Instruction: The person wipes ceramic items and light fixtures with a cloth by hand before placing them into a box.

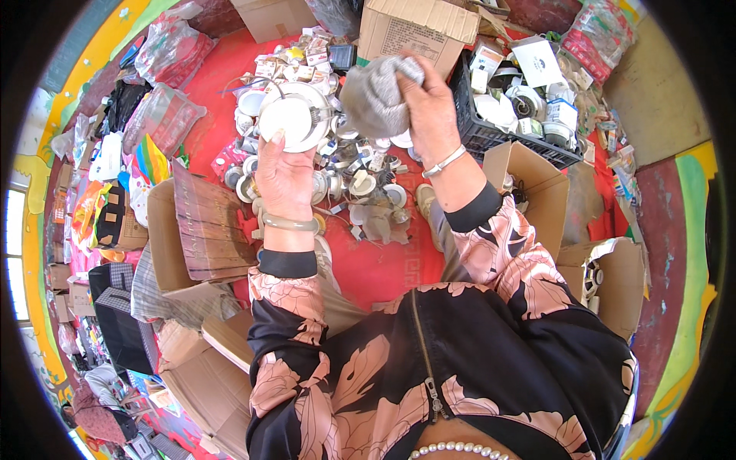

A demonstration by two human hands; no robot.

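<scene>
My left hand [285, 180] is closed on a round white downlight [285, 116], thumb on its pale face, with a wire looping over its top. A bunched grey knitted cloth [374, 98], partly blurred, is gripped in my right hand [433, 107], a little apart from the downlight. Both hands are raised over a large pile of loose white light fittings [360, 182], small boxes and wires on the red floor covering [383, 261].
To the right stand a black plastic crate [529, 142] of fittings and an open carton [498, 161]. A cardboard box [418, 34] is behind the pile. At left are another open carton [162, 230] and plastic bags [165, 115]. Another person [100, 418] is at the far lower left.
</scene>
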